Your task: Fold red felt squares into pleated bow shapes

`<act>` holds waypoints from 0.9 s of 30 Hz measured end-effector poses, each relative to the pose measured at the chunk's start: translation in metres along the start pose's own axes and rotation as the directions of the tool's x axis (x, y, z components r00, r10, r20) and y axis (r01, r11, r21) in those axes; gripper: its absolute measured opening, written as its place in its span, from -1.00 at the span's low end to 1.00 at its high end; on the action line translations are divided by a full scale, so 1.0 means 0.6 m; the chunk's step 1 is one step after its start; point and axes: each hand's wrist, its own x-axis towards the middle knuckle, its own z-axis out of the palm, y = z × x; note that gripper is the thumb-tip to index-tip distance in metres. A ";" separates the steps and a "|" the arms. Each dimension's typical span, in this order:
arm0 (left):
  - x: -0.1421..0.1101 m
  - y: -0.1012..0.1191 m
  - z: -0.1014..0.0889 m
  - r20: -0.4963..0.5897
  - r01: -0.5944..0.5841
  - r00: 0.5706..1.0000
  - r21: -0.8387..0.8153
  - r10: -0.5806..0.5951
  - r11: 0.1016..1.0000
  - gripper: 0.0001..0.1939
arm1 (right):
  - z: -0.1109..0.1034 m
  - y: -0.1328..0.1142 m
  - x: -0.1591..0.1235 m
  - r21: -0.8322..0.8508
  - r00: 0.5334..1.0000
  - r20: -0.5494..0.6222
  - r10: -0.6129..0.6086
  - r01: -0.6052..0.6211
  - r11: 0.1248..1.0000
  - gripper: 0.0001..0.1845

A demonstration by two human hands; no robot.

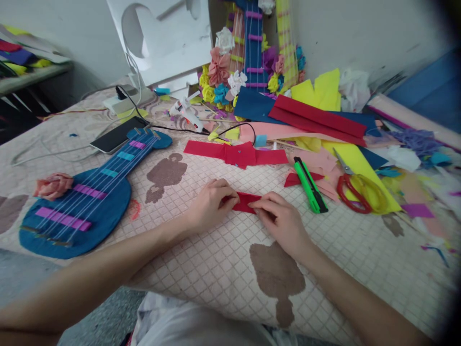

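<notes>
My left hand (211, 204) and my right hand (283, 221) meet over a small strip of red felt (247, 202) lying on the quilted cloth (216, 259). Both hands pinch the strip, the left at its left end, the right at its right end with fingers curled over it. Most of the strip shows between the two hands; its ends are hidden under the fingers. A longer red felt strip with a folded middle (236, 154) lies just beyond.
A blue felt guitar (82, 202) with a pink fabric rose (53, 185) lies at left, a phone (117, 135) above it. A green utility knife (310, 185), red scissors (355, 190), a glue gun (187, 113) and piled felt sheets (317, 115) crowd the right and back.
</notes>
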 end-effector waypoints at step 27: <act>-0.014 -0.002 -0.004 0.029 -0.151 0.988 0.076 0.149 0.986 -0.79 | -0.013 0.012 -0.003 -0.326 0.949 0.106 -0.297 0.316 0.891 -0.74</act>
